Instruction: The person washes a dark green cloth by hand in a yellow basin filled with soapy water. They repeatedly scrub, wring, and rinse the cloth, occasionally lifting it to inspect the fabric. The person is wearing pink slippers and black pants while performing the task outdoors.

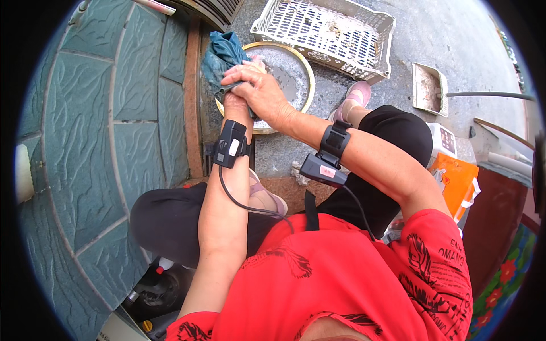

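Observation:
A wet teal cloth (219, 57) is bunched over the left side of a round basin (312, 81) with a yellowish rim. Greyish, foamy water (286, 79) fills the basin. My right hand (264, 91) lies across the cloth, fingers bent over it and pressing on my left hand. Of my left hand (235, 101), mainly the wrist end shows; its fingers are mostly hidden by the cloth and the right hand, but it grips the fabric from the near side. Both wrists bear black strapped devices with cables.
Beyond the basin stands a white slatted plastic crate (326, 32). A dustpan (428, 89) with a long handle lies to the right. Green stone-tile wall (136, 85) runs close along the left. An orange bag (454, 181) sits beside my right knee, near a white appliance (443, 140).

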Motion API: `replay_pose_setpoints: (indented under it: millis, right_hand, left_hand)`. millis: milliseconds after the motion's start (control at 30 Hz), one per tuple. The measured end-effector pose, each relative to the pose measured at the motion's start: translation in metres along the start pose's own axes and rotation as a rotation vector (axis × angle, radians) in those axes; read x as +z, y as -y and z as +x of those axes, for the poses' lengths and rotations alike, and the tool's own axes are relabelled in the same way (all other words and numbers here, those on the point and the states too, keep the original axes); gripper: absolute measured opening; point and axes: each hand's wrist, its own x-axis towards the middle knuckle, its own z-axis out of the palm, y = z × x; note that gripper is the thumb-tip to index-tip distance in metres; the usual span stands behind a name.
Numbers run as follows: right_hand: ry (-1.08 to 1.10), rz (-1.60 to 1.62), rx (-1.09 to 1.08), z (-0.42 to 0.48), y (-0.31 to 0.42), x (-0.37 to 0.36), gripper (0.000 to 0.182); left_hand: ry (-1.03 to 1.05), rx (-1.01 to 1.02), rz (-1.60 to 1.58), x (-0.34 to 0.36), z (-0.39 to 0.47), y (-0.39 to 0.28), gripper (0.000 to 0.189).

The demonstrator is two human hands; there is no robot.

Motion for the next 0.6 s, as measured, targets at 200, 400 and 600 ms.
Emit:
replay_pose_setpoints:
  millis: [200, 400, 600]
  right_hand:
    - [-0.362, -0.142, 0.454, 0.046, -0.058, -0.061, 0.031]
    - [-0.147, -0.001, 0.289, 0.019, -0.032, -0.037, 0.034]
    - [-0.206, -0.306, 0.317, 0.025, -0.02, -0.036, 0.044]
  left_hand:
    - [-0.64, 0.05, 0.802, -0.021, 0.02, 0.075, 0.037]
    - [-0.693, 0.099, 0.73, 0.051, 0.02, 0.061, 0.062]
    - [-0.657, 0.12, 0.919, -0.007, 0.018, 0.053, 0.046]
